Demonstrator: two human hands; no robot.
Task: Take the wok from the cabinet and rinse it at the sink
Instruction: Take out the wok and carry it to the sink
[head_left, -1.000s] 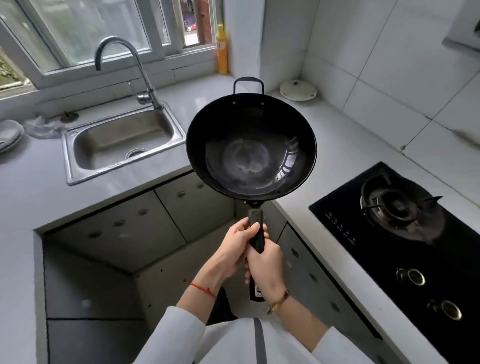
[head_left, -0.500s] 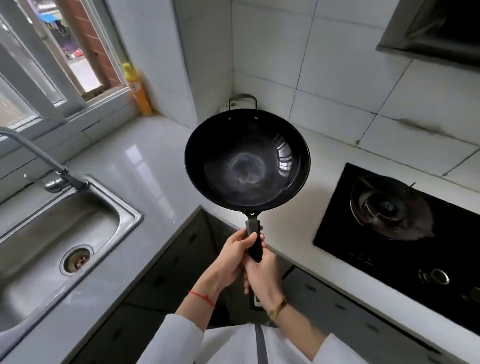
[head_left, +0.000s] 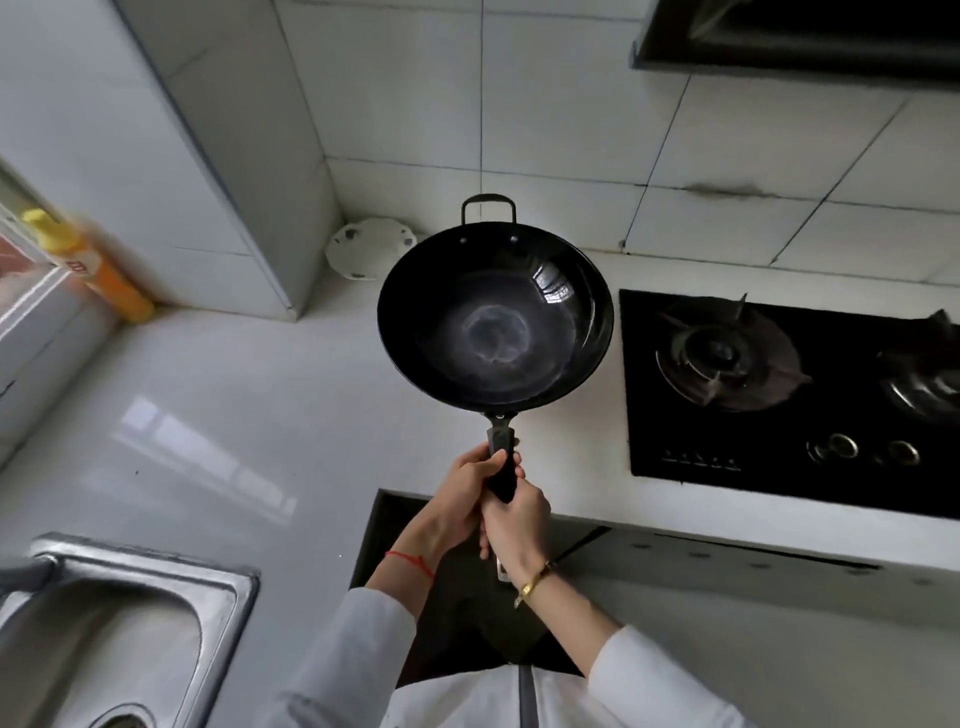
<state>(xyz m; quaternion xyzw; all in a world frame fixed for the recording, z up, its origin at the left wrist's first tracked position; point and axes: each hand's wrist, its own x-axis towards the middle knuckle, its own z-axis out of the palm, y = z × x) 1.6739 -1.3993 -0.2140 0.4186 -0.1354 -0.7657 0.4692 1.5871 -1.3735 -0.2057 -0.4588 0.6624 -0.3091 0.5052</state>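
A black wok with a loop handle at its far rim hangs level over the white counter, between the corner and the stove. Both my hands grip its long black handle: my left hand higher up, my right hand just below it. The wok's bowl shows a pale worn ring in the middle and holds nothing. The steel sink lies at the lower left, well apart from the wok; its tap is barely in view at the left edge.
A black gas hob with two burners sits to the right of the wok. A white round lid lies in the counter's corner. A yellow bottle stands by the window. A range hood hangs overhead. Grey cabinet fronts run below the counter.
My view has swung right, toward the stove: the sink slid to the lower left corner and the hob fills the right. The wok stays held in both hands in front of me.
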